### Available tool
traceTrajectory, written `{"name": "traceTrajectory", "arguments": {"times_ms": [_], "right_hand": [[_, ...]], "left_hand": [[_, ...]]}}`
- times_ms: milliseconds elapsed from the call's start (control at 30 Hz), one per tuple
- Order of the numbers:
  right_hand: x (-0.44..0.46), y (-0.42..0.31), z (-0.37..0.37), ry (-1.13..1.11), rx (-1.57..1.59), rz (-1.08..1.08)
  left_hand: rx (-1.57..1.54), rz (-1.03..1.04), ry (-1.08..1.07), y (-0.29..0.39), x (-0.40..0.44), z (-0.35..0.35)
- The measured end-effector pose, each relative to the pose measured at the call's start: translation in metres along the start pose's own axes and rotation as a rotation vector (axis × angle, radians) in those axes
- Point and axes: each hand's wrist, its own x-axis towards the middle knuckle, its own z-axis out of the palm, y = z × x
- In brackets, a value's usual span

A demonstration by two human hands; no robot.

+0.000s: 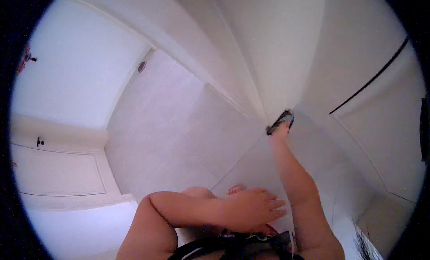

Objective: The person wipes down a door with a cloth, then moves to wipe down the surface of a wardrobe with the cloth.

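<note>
Object [281, 121], dark, perhaps partly bluish.

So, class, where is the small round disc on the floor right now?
In the head view, the round disc is at upper left, on the pale floor close to the foot of the white wall.

The right hand [282, 126] reaches out and grips a small dark object [286, 114], too blurred to identify, near the pale wall [286, 58]. The left hand [253, 208] lies across the front of the body, fingers spread, with toes [236, 189] just beyond it. A round drain [142, 66] sits in the floor [165, 121], near its far left edge.
</note>
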Motion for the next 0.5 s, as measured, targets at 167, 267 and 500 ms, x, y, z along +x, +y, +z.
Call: {"name": "traceTrajectory", "arguments": {"times_ms": [167, 267, 500], "right_hand": [[-0.144, -0.146, 0.153, -0.397, -0.539, -1.365], [-0.216, -0.237, 0.236, -0.486, -0.687, -1.710], [-0.405, -0.398, 0.432, -0.656, -0.350, -2.489]], "left_hand": [[0.102, -0.005, 0.019, -0.028, 0.018, -0.002], [0.122, -0.171, 0.153, -0.033, 0.046, -0.022], [0.558, -0.008, 1.337, -0.040, 0.060, -0.071]]}}
